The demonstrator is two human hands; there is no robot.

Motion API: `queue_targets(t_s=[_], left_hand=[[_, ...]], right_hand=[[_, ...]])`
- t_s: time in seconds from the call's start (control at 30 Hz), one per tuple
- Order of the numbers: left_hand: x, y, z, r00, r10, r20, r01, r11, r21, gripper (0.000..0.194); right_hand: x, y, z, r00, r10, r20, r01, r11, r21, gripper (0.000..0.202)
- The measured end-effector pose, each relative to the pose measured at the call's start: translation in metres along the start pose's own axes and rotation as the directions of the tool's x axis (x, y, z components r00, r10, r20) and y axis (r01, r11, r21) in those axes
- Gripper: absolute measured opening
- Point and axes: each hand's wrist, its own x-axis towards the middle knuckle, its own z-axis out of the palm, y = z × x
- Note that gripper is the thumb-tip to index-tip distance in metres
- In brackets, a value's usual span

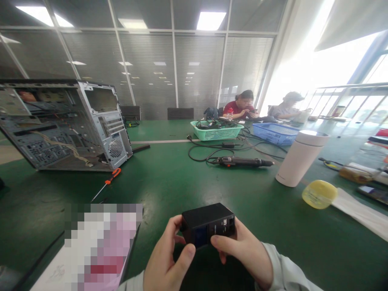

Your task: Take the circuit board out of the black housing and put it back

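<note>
Both your hands grasp the black box [209,221]: left hand [166,252] around its left end, right hand [244,247] at its right, thumb against the front face. Box is held over the bench [169,182], toward its near edge. Toward the near left corner: a booklet [121,238], partly blurred. Beyond it, an orange-handled screwdriver [108,182] lies before the open computer case [72,121]. Between you and the far edge: power driver [247,162], then cable-filled green basket [216,133]. Toward the right edge: tumbler [300,159], yellow container [319,195] just beside it.
</note>
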Motion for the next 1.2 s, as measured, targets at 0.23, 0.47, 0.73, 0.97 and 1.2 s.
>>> queue_targets(t_s=[0.23, 0.47, 0.73, 0.97, 1.2], left_hand=[[-0.001, -0.002, 0.001, 1.000, 0.005, -0.003, -0.005, 1.000, 0.008, 0.040], [0.000, 0.000, 0.000, 1.000, -0.014, -0.022, 0.014, 1.000, 0.002, 0.041], [-0.001, -0.009, 0.000, 0.998, -0.056, -0.043, 0.057, 0.998, 0.015, 0.043], [0.001, -0.010, 0.002, 0.991, -0.132, 0.003, 0.132, 0.988, -0.074, 0.045], [0.003, -0.006, -0.001, 0.990, -0.120, 0.080, 0.130, 0.982, -0.138, 0.045]], right_hand=[[-0.001, 0.002, 0.003, 1.000, 0.005, -0.029, -0.006, 1.000, -0.014, 0.055], [0.000, 0.004, -0.001, 1.000, -0.001, 0.002, 0.001, 1.000, 0.025, 0.057], [0.001, 0.006, 0.001, 1.000, 0.003, 0.003, -0.003, 1.000, 0.001, 0.057], [0.002, 0.008, 0.002, 1.000, 0.003, -0.029, -0.003, 1.000, 0.004, 0.061], [-0.001, 0.007, 0.002, 0.999, 0.033, 0.032, -0.036, 0.996, 0.080, 0.082]])
